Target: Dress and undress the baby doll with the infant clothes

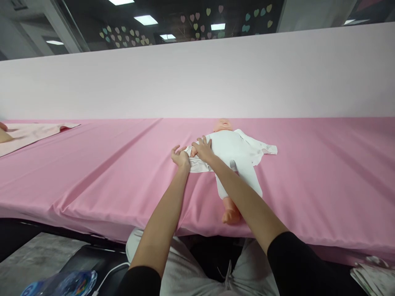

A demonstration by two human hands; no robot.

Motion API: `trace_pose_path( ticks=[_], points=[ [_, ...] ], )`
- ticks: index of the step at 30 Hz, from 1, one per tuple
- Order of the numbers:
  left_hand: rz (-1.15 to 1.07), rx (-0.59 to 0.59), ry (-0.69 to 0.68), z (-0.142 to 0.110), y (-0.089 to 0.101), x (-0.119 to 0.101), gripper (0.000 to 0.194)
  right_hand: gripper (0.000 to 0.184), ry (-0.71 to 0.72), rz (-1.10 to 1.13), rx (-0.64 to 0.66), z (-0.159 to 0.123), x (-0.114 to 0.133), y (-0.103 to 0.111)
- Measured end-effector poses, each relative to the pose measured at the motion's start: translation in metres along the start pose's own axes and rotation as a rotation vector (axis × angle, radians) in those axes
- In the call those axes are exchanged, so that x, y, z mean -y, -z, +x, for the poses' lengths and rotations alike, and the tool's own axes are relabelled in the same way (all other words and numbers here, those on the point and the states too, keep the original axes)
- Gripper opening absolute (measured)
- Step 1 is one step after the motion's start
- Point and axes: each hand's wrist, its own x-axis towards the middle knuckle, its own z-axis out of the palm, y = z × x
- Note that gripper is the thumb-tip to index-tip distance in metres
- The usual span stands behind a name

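On the pink tabletop [123, 164] lies a doll [228, 150] in white clothes [253, 148]. The left hand [180, 158] curls partway at the cloth's edge; the right hand [204, 149] spreads beside it. I can't tell if either grip holds anything. Bright colors show in a clear container [69, 283].

Single head-worn view, facing forward and down along both arms [165, 209] to the fingers [205, 142], worktop [108, 181] near, white partition [197, 82] beyond

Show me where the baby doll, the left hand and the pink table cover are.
Baby doll [226, 147]: head view, on its white torso.
Left hand [181, 158]: head view, on the back of the hand.
Pink table cover [324, 176]: head view, on a bare stretch beside the doll.
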Motion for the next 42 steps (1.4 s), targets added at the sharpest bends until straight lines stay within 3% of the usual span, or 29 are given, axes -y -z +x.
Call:
trace_pose_path(
  ticks=[20,29,42],
  points=[
    [-0.075,0.003,-0.003,0.013,-0.002,0.004,0.041,0.052,-0.081,0.140,-0.090,0.003,0.001,-0.004],
    [-0.036,0.118,-0.177,0.014,0.001,0.000,0.041,0.051,-0.088,0.177,-0.100,0.003,0.001,0.000],
    [0.092,0.144,-0.328,0.015,0.003,0.006,0.042,0.050,-0.088,0.191,-0.123,0.005,-0.001,-0.005]
  ],
)
